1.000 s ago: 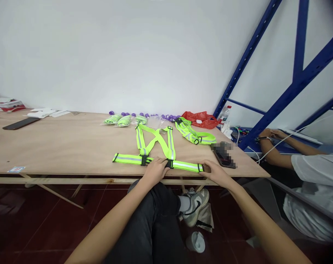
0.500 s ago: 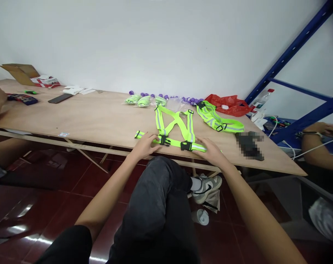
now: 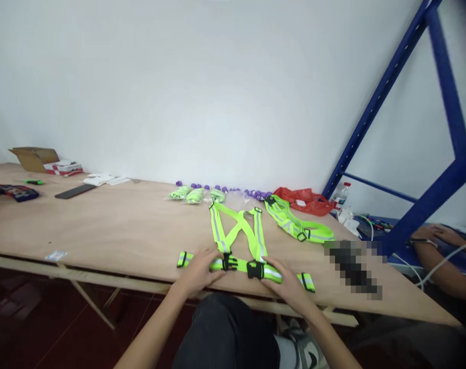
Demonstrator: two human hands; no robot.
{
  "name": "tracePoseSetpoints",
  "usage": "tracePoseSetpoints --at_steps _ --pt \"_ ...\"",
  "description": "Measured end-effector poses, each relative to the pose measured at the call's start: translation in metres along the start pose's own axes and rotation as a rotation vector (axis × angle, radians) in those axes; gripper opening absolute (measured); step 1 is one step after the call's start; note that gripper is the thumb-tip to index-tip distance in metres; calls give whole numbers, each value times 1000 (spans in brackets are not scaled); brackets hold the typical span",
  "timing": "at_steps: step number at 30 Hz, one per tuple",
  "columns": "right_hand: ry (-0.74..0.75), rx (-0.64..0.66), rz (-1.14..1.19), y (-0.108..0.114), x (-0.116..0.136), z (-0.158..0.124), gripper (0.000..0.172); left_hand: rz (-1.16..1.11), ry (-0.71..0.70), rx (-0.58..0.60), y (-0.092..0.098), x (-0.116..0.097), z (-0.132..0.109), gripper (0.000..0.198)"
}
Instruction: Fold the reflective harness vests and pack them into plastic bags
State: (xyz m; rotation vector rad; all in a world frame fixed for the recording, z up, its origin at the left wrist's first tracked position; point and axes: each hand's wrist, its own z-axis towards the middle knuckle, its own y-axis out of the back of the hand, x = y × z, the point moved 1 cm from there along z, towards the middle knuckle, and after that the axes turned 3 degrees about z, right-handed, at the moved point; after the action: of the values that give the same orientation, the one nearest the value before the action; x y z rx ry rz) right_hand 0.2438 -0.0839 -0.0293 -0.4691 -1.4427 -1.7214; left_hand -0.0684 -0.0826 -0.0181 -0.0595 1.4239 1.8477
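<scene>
A neon-yellow reflective harness point(image 3: 238, 238) with grey stripes and black buckles lies spread on the plywood table point(image 3: 102, 230), its waist belt along the near edge. My left hand point(image 3: 200, 269) rests on the belt left of the left buckle, fingers curled onto the strap. My right hand point(image 3: 284, 282) presses on the belt just right of the right buckle, fingers bent over it. Both belt ends stick out past my hands.
A second harness point(image 3: 298, 225) lies folded behind right, by a red bag point(image 3: 305, 200). Rolled green bundles point(image 3: 194, 195) and purple caps line the back. A dark blurred object point(image 3: 351, 266) sits right. Another person's arm point(image 3: 444, 256) is at far right by the blue rack point(image 3: 417, 220).
My view has tilted upward, so the table sits lower in frame. Both hands stayed on the belt beside the buckles; a second earlier they were set further right along it.
</scene>
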Motion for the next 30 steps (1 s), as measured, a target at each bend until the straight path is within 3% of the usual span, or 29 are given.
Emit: tracePoseSetpoints --at_steps 5,13,19,25,30 --pt "-47 -37 32 -2 -3 2 54 -52 76 -71 -1 -9 5 26" --pt "-3 -193 90 3 -1 12 53 -201 58 -222 4 -25 19 21" --pt "76 -284 85 -6 12 25 47 -324 95 -161 -1 -32 24 21" --pt "136 -233 102 -12 17 24 36 -354 162 -101 -8 -27 19 22" --pt "124 -184 155 -10 17 20 34 -360 194 -123 -8 -24 18 25"
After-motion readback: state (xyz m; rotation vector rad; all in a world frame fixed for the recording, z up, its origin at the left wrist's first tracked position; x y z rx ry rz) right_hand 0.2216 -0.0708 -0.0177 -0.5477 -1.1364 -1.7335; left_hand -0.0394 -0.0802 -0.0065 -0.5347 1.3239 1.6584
